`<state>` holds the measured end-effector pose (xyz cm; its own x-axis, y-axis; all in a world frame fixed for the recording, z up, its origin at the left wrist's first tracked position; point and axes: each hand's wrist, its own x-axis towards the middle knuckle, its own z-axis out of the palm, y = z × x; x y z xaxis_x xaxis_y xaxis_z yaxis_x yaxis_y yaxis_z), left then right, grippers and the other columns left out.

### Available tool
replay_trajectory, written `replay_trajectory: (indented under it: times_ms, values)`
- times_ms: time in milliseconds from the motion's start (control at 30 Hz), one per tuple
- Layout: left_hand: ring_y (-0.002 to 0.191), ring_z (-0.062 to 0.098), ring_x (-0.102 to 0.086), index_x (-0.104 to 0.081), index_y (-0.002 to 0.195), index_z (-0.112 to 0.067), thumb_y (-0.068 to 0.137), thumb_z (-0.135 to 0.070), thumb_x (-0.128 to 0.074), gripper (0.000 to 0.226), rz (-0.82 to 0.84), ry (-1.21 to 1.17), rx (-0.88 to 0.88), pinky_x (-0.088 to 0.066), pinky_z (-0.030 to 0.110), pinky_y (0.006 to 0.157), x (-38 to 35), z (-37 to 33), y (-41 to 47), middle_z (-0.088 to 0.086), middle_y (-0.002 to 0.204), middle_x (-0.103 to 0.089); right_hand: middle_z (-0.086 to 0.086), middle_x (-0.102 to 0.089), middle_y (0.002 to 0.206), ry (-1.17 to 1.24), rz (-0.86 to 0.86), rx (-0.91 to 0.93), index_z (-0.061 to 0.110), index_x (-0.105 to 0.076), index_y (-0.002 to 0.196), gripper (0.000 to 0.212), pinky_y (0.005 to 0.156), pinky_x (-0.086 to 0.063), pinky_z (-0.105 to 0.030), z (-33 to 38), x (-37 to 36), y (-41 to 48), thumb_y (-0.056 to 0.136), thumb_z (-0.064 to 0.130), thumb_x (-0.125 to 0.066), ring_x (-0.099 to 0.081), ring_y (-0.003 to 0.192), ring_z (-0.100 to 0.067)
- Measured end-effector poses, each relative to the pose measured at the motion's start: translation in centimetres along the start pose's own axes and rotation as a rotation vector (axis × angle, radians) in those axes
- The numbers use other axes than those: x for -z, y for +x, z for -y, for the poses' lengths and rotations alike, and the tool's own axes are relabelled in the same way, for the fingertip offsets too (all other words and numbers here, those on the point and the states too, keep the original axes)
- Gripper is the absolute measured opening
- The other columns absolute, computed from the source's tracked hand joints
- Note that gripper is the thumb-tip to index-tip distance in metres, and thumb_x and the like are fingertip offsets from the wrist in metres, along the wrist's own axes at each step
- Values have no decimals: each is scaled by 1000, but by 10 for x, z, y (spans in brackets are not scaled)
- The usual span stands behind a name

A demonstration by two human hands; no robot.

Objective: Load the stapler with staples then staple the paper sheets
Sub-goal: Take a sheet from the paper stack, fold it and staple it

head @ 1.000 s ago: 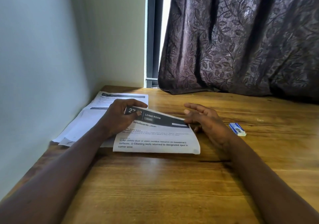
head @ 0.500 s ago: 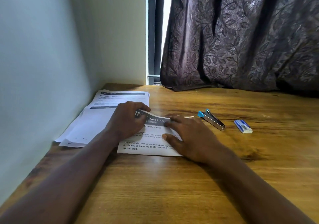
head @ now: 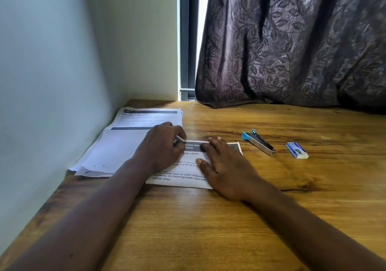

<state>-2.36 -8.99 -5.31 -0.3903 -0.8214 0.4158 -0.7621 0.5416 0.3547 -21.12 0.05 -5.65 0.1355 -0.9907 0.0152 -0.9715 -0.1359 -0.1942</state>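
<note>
Stapler lying diagonally, blue end far-left, left hand pinching folded sheet, right hand flat on it.

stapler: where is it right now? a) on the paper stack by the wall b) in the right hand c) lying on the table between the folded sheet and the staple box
c: the stapler lies untouched on the table, right of the folded sheet and left of the staple box.

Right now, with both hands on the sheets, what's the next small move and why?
Probably lift the right hand off the sheets and reach right for the stapler. It lies untouched on the table, the staple box just beyond it, and the left hand already pins the sheets.
</note>
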Motion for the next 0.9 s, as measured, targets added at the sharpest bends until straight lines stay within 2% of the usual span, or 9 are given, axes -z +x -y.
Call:
replay_trajectory:
  times_ms: [100,200,300,400,467,533,667,800,900]
  values:
    - [85,19,-61,-75,102,-26,86,-27,-66,19,-17,25,35,-47,33,75,-1,1,-2,-3,91,-62,3,11,171,-63,48,15,29,-1,163,65,125,5,-39,-2,-1,0,105,57,-14,15,156,-15]
    - [95,23,-64,-73,104,-27,88,-30,-64,18,-31,150,130,-47,36,82,7,-1,-3,-2,102,-65,2,14,170,-73,49,13,28,3,162,65,124,7,-37,-1,-2,1,105,56,-11,17,155,-14]
    - [114,28,-61,-70,117,-24,87,-24,-63,31,-69,367,211,-45,43,97,17,-7,-3,4,122,-65,0,13,170,-89,45,20,25,3,162,65,124,6,-38,1,-1,0,106,54,-12,16,156,-16]
    - [125,22,-57,-65,129,-18,90,-24,-68,40,-209,-41,182,-41,29,101,18,-48,-6,3,137,-59,-3,10,171,-70,37,28,23,1,163,64,125,5,-39,1,-3,1,106,51,-12,14,156,-19]
    - [125,13,-55,-60,137,-20,94,-39,-67,48,-151,-403,186,-39,23,98,5,-89,-10,-3,141,-57,-7,-3,171,-73,14,59,22,-8,162,63,126,-1,-41,2,-2,0,106,48,-20,3,157,-22]
    - [125,10,-53,-49,146,-23,96,-53,-60,59,-19,-592,188,-42,26,96,-14,-121,-18,-3,149,-51,-8,-23,167,-83,-33,93,22,-23,158,60,126,-15,-42,3,3,-7,104,43,-39,-14,155,-25]
    - [145,16,-40,-28,158,-26,99,-61,-48,72,29,-463,143,-31,27,106,-31,-126,-26,-1,163,-36,-3,-22,167,-44,-20,81,19,-25,158,66,124,-15,-33,-1,5,-12,101,35,-54,-17,154,-20]
    - [149,22,-37,-22,159,-33,97,-73,-34,75,142,-410,234,-32,46,118,-26,-104,-30,-1,164,-36,-1,-10,170,-38,-55,102,30,-11,162,82,127,-14,-46,-3,-4,1,95,52,-54,-9,156,-24]
    - [149,23,-35,-24,159,-32,100,-70,-24,70,205,-233,230,-30,47,117,-20,-95,-31,-2,163,-38,-3,6,171,-67,11,103,29,4,162,87,128,-3,-46,-5,-3,1,98,60,-45,6,157,-24]
